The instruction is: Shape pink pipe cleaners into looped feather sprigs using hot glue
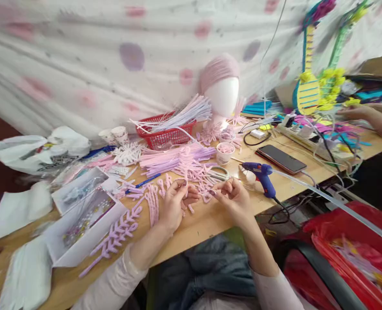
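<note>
My left hand (pixel 174 204) is raised over the front of the table, thumb and index finger pinched on a pink pipe cleaner stem (pixel 186 165) that stands up with a looped top. Close by on the right, my right hand (pixel 234 199) has its thumb and fingertips pressed together; whatever lies between them is too small to make out. Beneath and behind both hands lie short bent pink pipe cleaner pieces (pixel 205 196). Left of my left hand are lilac leafy pipe cleaner sprigs (pixel 121 232) and pink braided strips (pixel 151 202).
A blue glue gun (pixel 262 176) with a trailing cord lies right of my hands, near a phone (pixel 281 158) and scissors (pixel 219 173). Behind stand a paper cup (pixel 225 154), red basket (pixel 168 140) and mannequin head (pixel 222 94). White boxes (pixel 90 237) sit left. Another person's hand (pixel 360 114) shows far right.
</note>
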{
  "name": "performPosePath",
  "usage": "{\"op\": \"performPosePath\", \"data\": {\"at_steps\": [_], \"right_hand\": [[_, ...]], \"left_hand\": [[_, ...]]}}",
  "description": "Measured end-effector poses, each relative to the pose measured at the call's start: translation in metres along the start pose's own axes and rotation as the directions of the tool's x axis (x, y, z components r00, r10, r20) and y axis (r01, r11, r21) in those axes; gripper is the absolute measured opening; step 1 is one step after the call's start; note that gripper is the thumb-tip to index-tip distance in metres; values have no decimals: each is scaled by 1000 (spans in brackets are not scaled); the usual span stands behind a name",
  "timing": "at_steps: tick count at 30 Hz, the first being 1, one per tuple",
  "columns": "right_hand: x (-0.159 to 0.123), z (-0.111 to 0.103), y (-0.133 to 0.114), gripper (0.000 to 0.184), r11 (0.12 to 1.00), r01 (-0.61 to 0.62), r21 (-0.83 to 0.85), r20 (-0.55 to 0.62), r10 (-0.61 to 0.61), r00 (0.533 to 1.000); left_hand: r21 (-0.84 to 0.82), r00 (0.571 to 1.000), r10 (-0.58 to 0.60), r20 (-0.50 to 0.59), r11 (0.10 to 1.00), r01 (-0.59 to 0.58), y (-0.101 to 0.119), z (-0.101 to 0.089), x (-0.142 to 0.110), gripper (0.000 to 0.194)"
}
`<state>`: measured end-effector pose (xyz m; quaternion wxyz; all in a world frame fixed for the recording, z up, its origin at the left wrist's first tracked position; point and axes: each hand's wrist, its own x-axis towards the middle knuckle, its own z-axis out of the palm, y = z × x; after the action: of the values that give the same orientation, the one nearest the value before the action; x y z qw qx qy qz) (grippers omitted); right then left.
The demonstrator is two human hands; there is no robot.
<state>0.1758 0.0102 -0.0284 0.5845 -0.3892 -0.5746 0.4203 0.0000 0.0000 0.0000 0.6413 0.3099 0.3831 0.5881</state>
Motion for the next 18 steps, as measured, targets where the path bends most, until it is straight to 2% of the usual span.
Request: {"op": "performPosePath", "data": {"at_steps": [3,6,10,14,18], "right_hand": [[0,-10,-6,41,999,15,-31,-8,-15,1000],[-1,-12,-11,40,1000,27,-5,-48,-28,998],[-3,0,-14,39,996,59,73,-112,-51,992],[-3,11,-15,39,987,65,145,-159,-41,986],[-3,12,-14,38,984,68,163,-187,-37,982]], "left_hand": [[47,998,21,-66,999,-18,-2,2,3,33],[139,998,27,-61,990,-18,-6,2,3,34],[279,997,-51,65,960,31,-9,2,-3,36],[344,972,-121,203,938,45,-10,5,-8,38],[372,961,-122,246,928,23,-10,6,-10,36]]}}
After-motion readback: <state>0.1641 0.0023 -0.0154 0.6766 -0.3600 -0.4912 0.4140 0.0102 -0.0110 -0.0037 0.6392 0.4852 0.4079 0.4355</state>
